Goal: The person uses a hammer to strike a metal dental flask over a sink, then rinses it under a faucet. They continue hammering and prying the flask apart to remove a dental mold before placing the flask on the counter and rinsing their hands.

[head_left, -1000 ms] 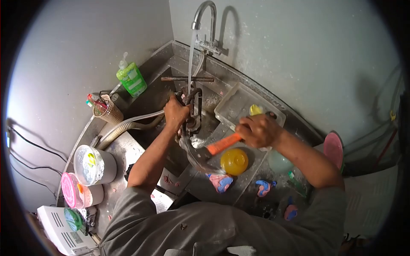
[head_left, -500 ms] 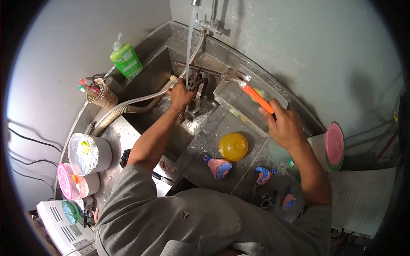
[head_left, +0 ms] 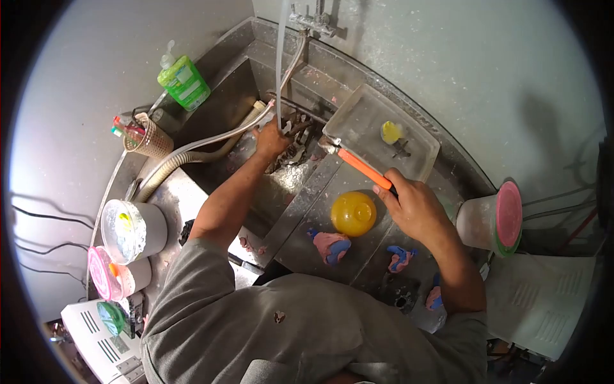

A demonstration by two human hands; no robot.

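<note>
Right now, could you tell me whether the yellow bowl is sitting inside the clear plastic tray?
No, the yellow bowl sits upside down on the steel counter, in front of the clear plastic tray and outside it.

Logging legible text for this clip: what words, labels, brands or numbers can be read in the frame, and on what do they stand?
None can be read.
Green soap bottle: it has a label, but the print is too small and blurred to read.
Round lids on the tubs at left: coloured marks only, no legible letters.
Orange-handled tool in the right hand: no marking shows.
</note>
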